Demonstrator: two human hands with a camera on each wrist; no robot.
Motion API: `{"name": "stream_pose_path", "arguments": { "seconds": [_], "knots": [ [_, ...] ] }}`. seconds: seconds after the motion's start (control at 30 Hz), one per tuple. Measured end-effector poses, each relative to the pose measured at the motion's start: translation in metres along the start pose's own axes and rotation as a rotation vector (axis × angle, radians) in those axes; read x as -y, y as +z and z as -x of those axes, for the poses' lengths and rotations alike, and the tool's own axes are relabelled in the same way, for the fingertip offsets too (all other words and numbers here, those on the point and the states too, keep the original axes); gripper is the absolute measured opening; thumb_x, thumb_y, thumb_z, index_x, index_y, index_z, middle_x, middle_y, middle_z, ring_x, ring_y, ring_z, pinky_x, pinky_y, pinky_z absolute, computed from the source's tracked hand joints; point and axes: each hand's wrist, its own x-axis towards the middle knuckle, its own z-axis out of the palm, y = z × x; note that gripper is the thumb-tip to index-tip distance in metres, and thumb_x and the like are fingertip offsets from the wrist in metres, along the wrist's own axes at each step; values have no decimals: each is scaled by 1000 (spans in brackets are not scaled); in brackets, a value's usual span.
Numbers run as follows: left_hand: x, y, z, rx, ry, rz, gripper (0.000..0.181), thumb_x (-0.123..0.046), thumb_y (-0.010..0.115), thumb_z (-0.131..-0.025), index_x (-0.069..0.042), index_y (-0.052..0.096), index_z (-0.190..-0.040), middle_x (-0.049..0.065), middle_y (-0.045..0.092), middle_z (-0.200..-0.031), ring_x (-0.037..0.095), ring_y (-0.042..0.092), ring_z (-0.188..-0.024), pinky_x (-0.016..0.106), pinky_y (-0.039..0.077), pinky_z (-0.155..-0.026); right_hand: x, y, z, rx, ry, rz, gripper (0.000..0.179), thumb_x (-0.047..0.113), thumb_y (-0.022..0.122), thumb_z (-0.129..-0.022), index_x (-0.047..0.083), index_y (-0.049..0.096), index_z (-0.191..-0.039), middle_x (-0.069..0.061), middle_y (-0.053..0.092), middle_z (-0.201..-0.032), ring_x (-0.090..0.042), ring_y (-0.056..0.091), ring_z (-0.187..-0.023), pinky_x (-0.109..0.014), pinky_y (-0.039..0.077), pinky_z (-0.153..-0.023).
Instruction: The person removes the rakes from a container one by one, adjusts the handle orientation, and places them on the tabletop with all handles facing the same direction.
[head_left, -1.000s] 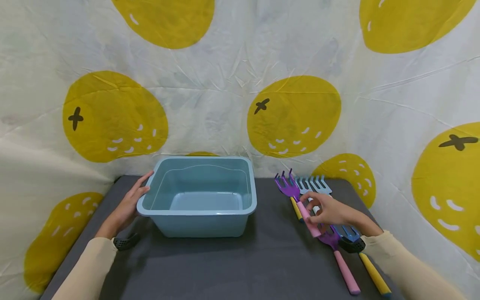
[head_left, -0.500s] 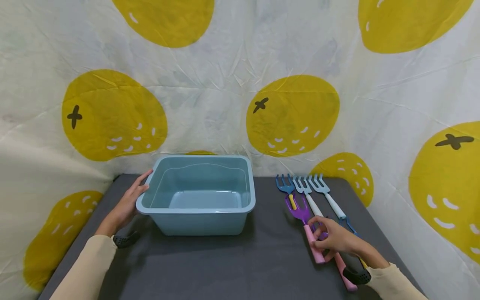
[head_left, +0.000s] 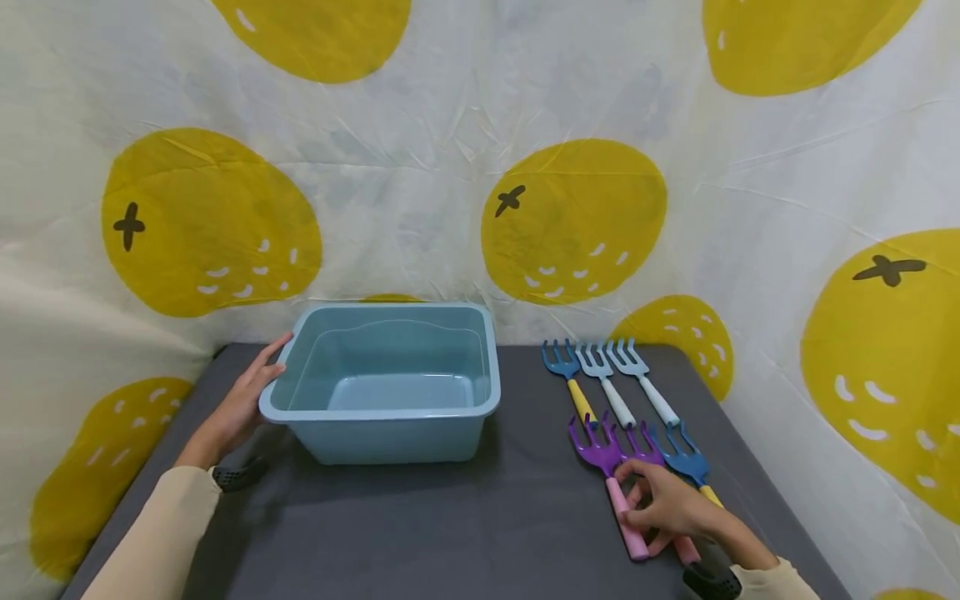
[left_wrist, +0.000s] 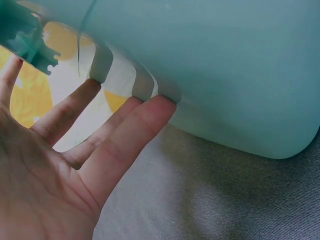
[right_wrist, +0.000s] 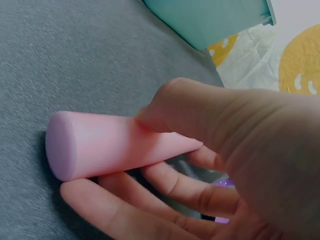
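My right hand (head_left: 671, 502) pinches the pink handle of a purple garden hand rake (head_left: 598, 454) low over the dark table, tines pointing away. In the right wrist view, the thumb and fingers lie on opposite sides of that pink handle (right_wrist: 100, 145). A second purple hand rake (head_left: 643, 450) lies just to its right, partly covered by my hand. On the left, my left hand (head_left: 236, 412) touches the side of a light blue plastic basin (head_left: 386, 440) with extended fingers. The left wrist view shows the fingertips (left_wrist: 167, 102) against the basin wall.
Behind the right hand, a blue rake with a yellow handle (head_left: 577, 400) and two pale blue rakes (head_left: 618, 404) lie in a row. Another blue rake (head_left: 686, 462) is right of the purple ones. A fruit-patterned cloth (head_left: 420, 208) hangs behind the table (head_left: 420, 533).
My right hand has brought the purple rake nearer to me, from over the back row to beside the other purple rake, and lowered it. My left hand stays at the basin.
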Motion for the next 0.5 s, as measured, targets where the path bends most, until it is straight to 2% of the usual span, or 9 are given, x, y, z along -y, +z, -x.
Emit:
{"name": "stream_pose_path", "arguments": {
  "seconds": [0.2, 0.5],
  "knots": [
    [-1, -1, 2, 2, -2, -1, 61, -48, 36, -110, -45, 8, -164, 19, -2, -170, 51, 30, -136, 53, 53, -87, 7, 5, 3, -17, 50, 40, 48, 4, 76, -89, -3, 48, -127, -14, 61, -86, -31, 69, -63, -47, 59, -52],
    [-2, -2, 0, 9, -5, 7, 61, -48, 37, -110, -46, 8, -164, 17, -3, -170, 50, 30, -136, 48, 53, -86, 14, 11, 4, -50, 120, 104, 45, 4, 76, -88, 0, 49, -124, -14, 59, -85, -28, 68, -64, -44, 59, -51]
  ]
}}
